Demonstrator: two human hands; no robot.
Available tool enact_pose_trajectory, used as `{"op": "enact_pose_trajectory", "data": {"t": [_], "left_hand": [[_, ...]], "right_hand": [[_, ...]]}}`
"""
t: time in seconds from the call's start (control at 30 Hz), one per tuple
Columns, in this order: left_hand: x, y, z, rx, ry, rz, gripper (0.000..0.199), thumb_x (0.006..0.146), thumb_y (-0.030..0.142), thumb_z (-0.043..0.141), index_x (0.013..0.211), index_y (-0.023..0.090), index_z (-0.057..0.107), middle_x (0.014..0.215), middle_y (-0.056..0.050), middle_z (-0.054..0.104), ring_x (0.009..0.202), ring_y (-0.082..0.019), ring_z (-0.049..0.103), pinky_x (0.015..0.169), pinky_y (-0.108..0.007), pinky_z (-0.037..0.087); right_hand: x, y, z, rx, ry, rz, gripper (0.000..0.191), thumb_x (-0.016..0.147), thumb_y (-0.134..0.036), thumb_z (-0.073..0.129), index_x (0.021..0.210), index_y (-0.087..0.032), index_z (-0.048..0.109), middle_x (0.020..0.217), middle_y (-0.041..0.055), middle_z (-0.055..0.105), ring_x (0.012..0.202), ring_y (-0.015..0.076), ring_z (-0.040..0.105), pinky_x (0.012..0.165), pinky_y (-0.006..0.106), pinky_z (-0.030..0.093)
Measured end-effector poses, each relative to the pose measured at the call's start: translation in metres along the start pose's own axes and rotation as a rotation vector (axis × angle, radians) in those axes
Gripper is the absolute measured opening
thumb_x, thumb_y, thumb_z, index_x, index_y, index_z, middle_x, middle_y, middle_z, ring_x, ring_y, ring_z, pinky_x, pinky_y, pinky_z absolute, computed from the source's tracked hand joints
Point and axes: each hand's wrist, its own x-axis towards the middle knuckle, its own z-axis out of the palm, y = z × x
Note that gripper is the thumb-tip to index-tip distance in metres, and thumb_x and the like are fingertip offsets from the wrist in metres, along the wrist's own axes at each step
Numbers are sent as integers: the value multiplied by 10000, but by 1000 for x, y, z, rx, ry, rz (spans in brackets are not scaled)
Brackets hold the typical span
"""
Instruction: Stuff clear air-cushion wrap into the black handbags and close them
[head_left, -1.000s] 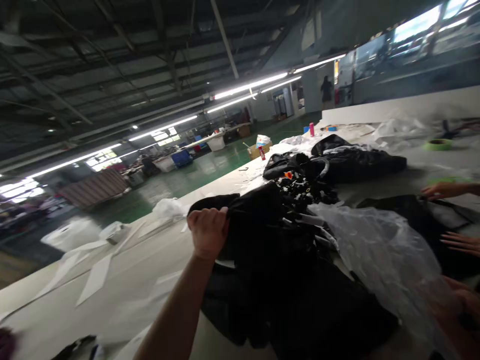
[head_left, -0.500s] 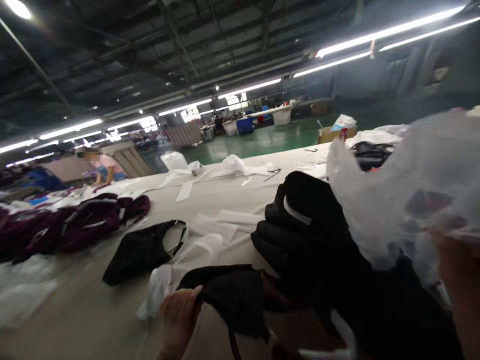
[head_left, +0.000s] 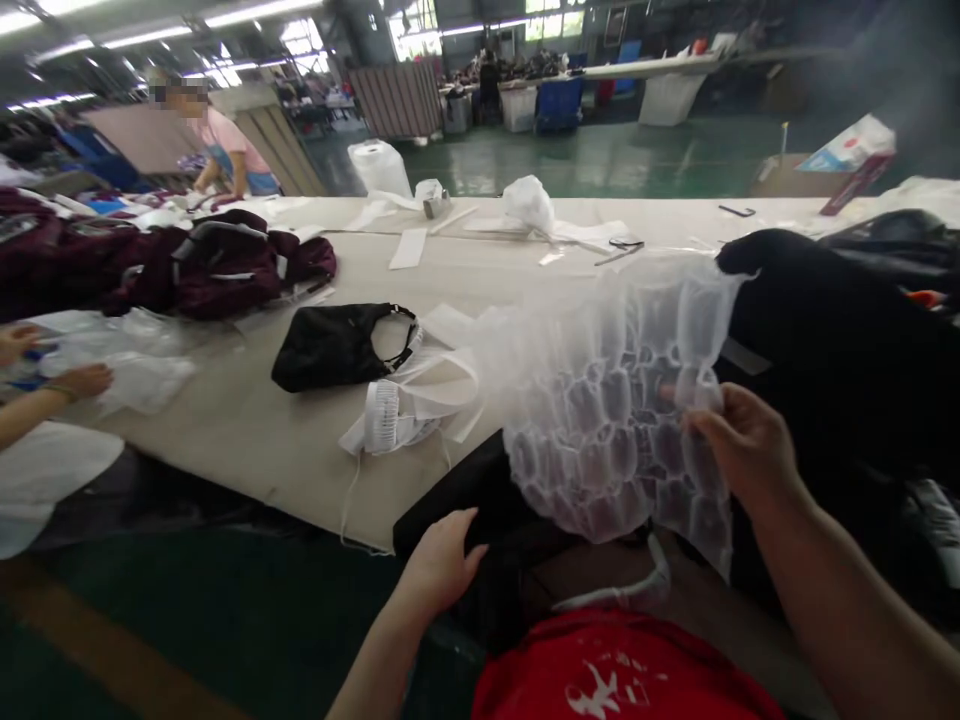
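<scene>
My right hand (head_left: 754, 455) pinches a sheet of clear air-cushion film (head_left: 600, 420), its puffed cells hanging over the table in front of me. My left hand (head_left: 442, 565) is closed at the edge of a black bag (head_left: 465, 490) at the table's near side; the film covers part of that bag, and some of the fingers are hidden. A second black handbag (head_left: 326, 348) with a curved handle lies farther left. Beside it sits a white ribbed roll (head_left: 381, 415) with loose white strips.
To my right rises a large black fabric pile (head_left: 840, 350). Maroon bags (head_left: 225, 265) lie at the left, with a co-worker's hands (head_left: 79, 380) on clear plastic near them. Another person (head_left: 225, 150) bends over the far left. A film roll (head_left: 379, 168) stands at the back edge.
My view has tipped down. The translucent film in my right hand has come from the far right to the middle, over the black bag. My left hand stays at the bag.
</scene>
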Motion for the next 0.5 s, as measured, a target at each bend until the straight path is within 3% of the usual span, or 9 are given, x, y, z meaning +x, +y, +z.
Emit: {"op": "enact_pose_trajectory", "data": {"t": [0.07, 0.1, 0.23, 0.3, 0.37, 0.5], "left_hand": [[20, 30, -3, -347, 202, 140, 448, 863, 397, 553, 1262, 194, 566, 1281, -109, 603, 1199, -253, 543, 1061, -409, 384], [33, 43, -1, -526, 226, 190, 476, 864, 453, 548, 1261, 191, 567, 1275, -107, 608, 1198, -254, 546, 1062, -415, 386], [77, 73, 15, -1090, 90, 208, 607, 761, 577, 644, 1179, 137, 609, 1112, -121, 683, 1030, -262, 638, 920, -384, 494], [88, 78, 25, -1151, 143, 119, 606, 693, 564, 717, 1095, 117, 634, 943, -96, 709, 843, -215, 667, 777, -316, 524], [93, 80, 32, -1100, 296, 40, 562, 662, 529, 752, 1029, 117, 650, 794, -48, 688, 692, -159, 633, 670, -261, 502], [92, 81, 29, -851, 610, -20, 455, 708, 491, 712, 975, 126, 659, 666, -8, 624, 591, -135, 574, 593, -245, 467]], "right_hand": [[-2, 13, 16, 124, -78, 93, 161, 681, -309, 627, 756, -174, 584, 623, -4, 555, 546, 107, 455, 469, 214, 330], [-3, 21, 22, 183, -109, 136, 185, 666, -318, 633, 769, -168, 599, 620, -6, 557, 532, 102, 446, 472, 215, 342], [-9, 47, 37, 386, -135, 282, 256, 630, -320, 647, 839, -171, 635, 602, -24, 540, 493, 96, 439, 456, 218, 363], [-12, 57, 39, 472, -124, 356, 300, 613, -305, 660, 887, -187, 635, 612, -29, 549, 492, 105, 463, 453, 224, 379], [-16, 64, 39, 592, -155, 440, 358, 569, -281, 676, 914, -197, 625, 635, -17, 581, 520, 133, 518, 481, 249, 423], [-27, 73, 32, 799, -363, 566, 580, 492, -194, 674, 1069, -220, 617, 773, 21, 668, 641, 188, 612, 589, 304, 497]]}}
